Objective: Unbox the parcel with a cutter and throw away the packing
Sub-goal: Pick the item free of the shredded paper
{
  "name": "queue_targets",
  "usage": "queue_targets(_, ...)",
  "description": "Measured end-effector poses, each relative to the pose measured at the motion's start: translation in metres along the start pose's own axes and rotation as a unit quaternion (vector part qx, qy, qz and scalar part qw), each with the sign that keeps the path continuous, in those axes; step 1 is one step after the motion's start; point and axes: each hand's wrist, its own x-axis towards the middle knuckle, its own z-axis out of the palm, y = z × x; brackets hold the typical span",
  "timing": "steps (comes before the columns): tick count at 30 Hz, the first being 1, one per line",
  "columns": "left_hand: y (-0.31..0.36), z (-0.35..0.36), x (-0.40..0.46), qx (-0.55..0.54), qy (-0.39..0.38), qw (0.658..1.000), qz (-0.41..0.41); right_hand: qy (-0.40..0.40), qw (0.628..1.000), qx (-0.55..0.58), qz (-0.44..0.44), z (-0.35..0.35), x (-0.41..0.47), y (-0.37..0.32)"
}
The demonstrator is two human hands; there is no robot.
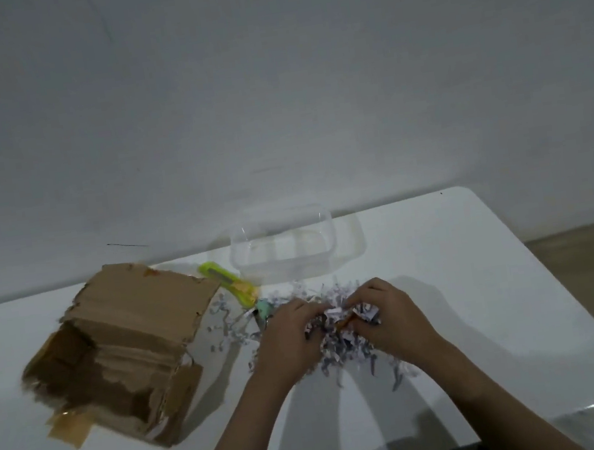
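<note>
Supervisor: Status of hands?
Operator: I see the left hand (290,333) and right hand (383,317) curled around the shredded paper (345,346) on the table (483,275).
Supervisor: Parcel?
Operator: The cardboard box (124,357) lies left, cutter (227,283) beside it.

No text, label, brand, number or sign could be read anywhere in the head view.

L grip (290,333) & R grip (383,317) curled, fingertips nearly meeting.

box (122,346): brown, opened, left | cutter (228,283): yellow-green, beside | shreds (341,343): heaped right
</note>
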Motion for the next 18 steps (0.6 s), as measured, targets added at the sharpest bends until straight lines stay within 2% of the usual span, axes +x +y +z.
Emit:
queue_targets(9,0.011,0.006,-0.019,0.023,0.101,0.993,-0.055,-0.012,0.996,0.090,-0.021,-0.034,0.002,0.018)
queue_targets(16,0.025,0.012,-0.035,0.064,0.107,0.990,-0.072,0.015,0.993,0.115,-0.014,-0.060,-0.002,0.033)
queue_targets(18,0.025,0.016,-0.038,0.078,0.101,0.989,-0.072,0.015,0.996,0.090,-0.001,-0.063,-0.003,0.039)
